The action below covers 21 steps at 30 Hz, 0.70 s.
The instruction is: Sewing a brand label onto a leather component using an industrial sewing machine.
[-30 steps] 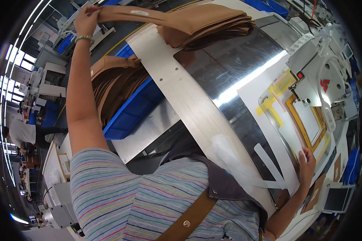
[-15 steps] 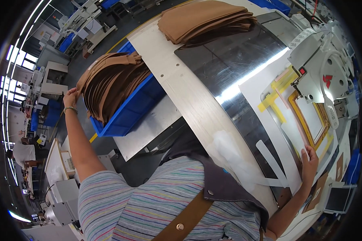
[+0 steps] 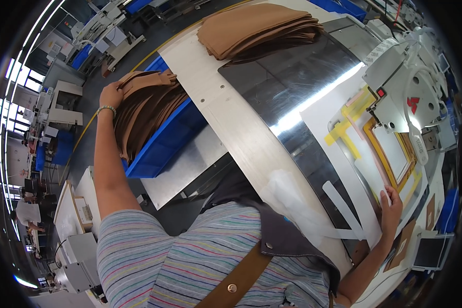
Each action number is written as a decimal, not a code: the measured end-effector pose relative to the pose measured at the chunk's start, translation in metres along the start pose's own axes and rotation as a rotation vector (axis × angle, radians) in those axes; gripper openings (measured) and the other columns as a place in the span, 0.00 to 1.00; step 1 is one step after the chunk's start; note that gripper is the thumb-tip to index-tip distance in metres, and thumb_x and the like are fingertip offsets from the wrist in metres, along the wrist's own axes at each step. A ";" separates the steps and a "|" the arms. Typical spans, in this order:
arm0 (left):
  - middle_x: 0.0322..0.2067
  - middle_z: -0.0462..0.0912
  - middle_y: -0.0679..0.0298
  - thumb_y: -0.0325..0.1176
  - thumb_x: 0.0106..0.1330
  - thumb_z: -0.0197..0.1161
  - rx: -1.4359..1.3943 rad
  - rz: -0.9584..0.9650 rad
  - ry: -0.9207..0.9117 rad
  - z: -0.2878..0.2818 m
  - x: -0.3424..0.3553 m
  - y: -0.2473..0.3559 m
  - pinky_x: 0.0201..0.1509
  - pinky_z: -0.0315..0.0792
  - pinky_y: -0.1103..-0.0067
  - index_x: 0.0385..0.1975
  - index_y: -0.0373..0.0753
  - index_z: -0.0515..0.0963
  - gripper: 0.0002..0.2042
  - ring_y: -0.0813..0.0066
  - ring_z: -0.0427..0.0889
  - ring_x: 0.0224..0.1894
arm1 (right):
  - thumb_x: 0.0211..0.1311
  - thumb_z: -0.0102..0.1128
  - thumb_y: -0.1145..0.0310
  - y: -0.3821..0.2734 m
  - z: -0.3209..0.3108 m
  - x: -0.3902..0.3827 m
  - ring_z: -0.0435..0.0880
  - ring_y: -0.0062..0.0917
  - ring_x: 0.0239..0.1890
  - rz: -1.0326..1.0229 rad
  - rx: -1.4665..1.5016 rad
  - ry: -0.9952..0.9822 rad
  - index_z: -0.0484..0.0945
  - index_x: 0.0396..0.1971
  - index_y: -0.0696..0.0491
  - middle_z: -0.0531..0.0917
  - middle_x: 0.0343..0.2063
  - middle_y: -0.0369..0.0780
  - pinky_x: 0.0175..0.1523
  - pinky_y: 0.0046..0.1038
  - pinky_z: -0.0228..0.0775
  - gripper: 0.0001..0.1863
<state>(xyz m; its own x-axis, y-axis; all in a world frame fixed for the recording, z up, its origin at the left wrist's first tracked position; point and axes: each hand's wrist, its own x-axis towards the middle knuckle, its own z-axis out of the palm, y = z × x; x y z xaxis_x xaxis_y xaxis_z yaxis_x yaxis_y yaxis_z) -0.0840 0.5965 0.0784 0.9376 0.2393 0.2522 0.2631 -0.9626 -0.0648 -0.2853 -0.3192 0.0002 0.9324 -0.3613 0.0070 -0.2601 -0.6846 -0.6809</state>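
Observation:
A thick stack of brown fabric-like panels stands on edge in a blue bin at my left. My left hand, arm stretched out, is at the upper left of this stack, fingers closed over the edge of a panel; the fingertips are partly hidden. On the right, my right hand rests by the near corner of a yellow-edged rectangular frame on a white plate. Its fingers point up and lie slightly apart, with nothing visible in them. The frame sits under the head of a white sewing machine.
Another pile of brown panels lies at the table's far end. A dark glossy plate covers part of the pale table, with crumpled white sheet material nearer me. A screen stands at lower right. Someone works far left.
My left hand has moved up and slightly right along the edge of the panel stack in the bin. My right hand stays beside the frame, nearly still.

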 end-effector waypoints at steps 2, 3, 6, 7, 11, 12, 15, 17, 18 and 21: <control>0.47 0.90 0.54 0.35 0.72 0.60 0.075 -0.158 0.056 0.002 -0.006 0.016 0.61 0.78 0.63 0.51 0.42 0.88 0.14 0.54 0.86 0.54 | 0.71 0.64 0.64 -0.004 0.001 -0.003 0.82 0.22 0.41 -0.004 -0.037 0.021 0.83 0.50 0.59 0.87 0.40 0.40 0.49 0.24 0.74 0.16; 0.47 0.90 0.54 0.35 0.72 0.60 0.078 -0.153 0.053 0.002 -0.014 0.019 0.61 0.78 0.63 0.51 0.42 0.88 0.14 0.54 0.86 0.54 | 0.71 0.64 0.63 -0.009 -0.001 -0.003 0.82 0.22 0.41 0.036 -0.016 -0.009 0.83 0.50 0.59 0.87 0.40 0.40 0.49 0.24 0.74 0.16; 0.45 0.90 0.58 0.34 0.73 0.60 0.110 -0.115 0.460 -0.001 -0.045 0.018 0.59 0.79 0.64 0.48 0.42 0.89 0.12 0.56 0.86 0.53 | 0.70 0.64 0.63 -0.009 -0.002 0.000 0.82 0.23 0.41 0.068 0.004 -0.038 0.84 0.50 0.59 0.87 0.41 0.40 0.49 0.24 0.74 0.16; 0.44 0.91 0.59 0.33 0.73 0.60 0.141 -0.034 0.618 -0.004 -0.055 0.018 0.58 0.79 0.65 0.47 0.42 0.89 0.11 0.58 0.87 0.51 | 0.70 0.64 0.64 -0.008 -0.002 0.001 0.82 0.23 0.41 0.059 -0.003 -0.034 0.84 0.50 0.59 0.87 0.41 0.39 0.49 0.24 0.74 0.16; 0.57 0.86 0.60 0.31 0.73 0.61 0.209 0.205 0.644 -0.013 -0.075 0.089 0.67 0.72 0.60 0.57 0.43 0.84 0.15 0.54 0.79 0.64 | 0.70 0.65 0.64 0.001 -0.009 -0.011 0.84 0.23 0.43 0.019 -0.061 0.026 0.84 0.51 0.60 0.88 0.41 0.41 0.51 0.26 0.75 0.17; 0.63 0.82 0.58 0.31 0.73 0.61 0.279 0.358 0.661 -0.023 -0.075 0.123 0.71 0.68 0.58 0.61 0.43 0.82 0.18 0.51 0.75 0.70 | 0.71 0.66 0.63 0.010 -0.013 -0.015 0.84 0.23 0.44 -0.027 -0.103 0.045 0.84 0.51 0.60 0.88 0.41 0.41 0.52 0.26 0.75 0.17; 0.71 0.75 0.57 0.30 0.74 0.61 -0.085 0.632 0.560 -0.032 -0.074 0.202 0.78 0.59 0.55 0.66 0.41 0.78 0.21 0.49 0.65 0.77 | 0.71 0.67 0.64 -0.012 -0.013 -0.009 0.87 0.24 0.46 0.038 -0.037 -0.016 0.85 0.50 0.61 0.89 0.42 0.42 0.56 0.26 0.76 0.16; 0.70 0.76 0.56 0.28 0.74 0.61 -0.441 0.797 0.416 -0.040 -0.084 0.270 0.78 0.60 0.57 0.66 0.39 0.78 0.21 0.52 0.68 0.76 | 0.71 0.66 0.66 -0.016 -0.007 0.001 0.87 0.23 0.47 -0.046 0.107 -0.009 0.85 0.48 0.60 0.90 0.41 0.42 0.57 0.25 0.76 0.14; 0.70 0.76 0.55 0.26 0.73 0.61 -0.656 0.836 0.275 -0.044 -0.094 0.309 0.79 0.60 0.57 0.67 0.37 0.77 0.22 0.52 0.68 0.76 | 0.71 0.67 0.65 -0.019 -0.006 0.007 0.88 0.25 0.44 -0.114 0.081 -0.003 0.85 0.48 0.59 0.89 0.39 0.43 0.55 0.26 0.77 0.14; 0.68 0.79 0.53 0.22 0.68 0.63 -0.982 1.180 -0.138 -0.063 -0.124 0.437 0.78 0.62 0.62 0.67 0.35 0.77 0.25 0.52 0.71 0.75 | 0.71 0.65 0.63 -0.036 -0.010 0.004 0.86 0.30 0.40 -0.151 0.028 0.009 0.86 0.45 0.58 0.89 0.37 0.44 0.51 0.29 0.76 0.13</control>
<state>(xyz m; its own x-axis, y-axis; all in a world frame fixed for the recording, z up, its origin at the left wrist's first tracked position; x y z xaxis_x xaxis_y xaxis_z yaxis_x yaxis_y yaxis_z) -0.0993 0.1378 0.0798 0.5253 -0.7377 0.4241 -0.8157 -0.2947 0.4978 -0.2745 -0.3023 0.0318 0.9581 -0.2614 0.1172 -0.1102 -0.7138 -0.6916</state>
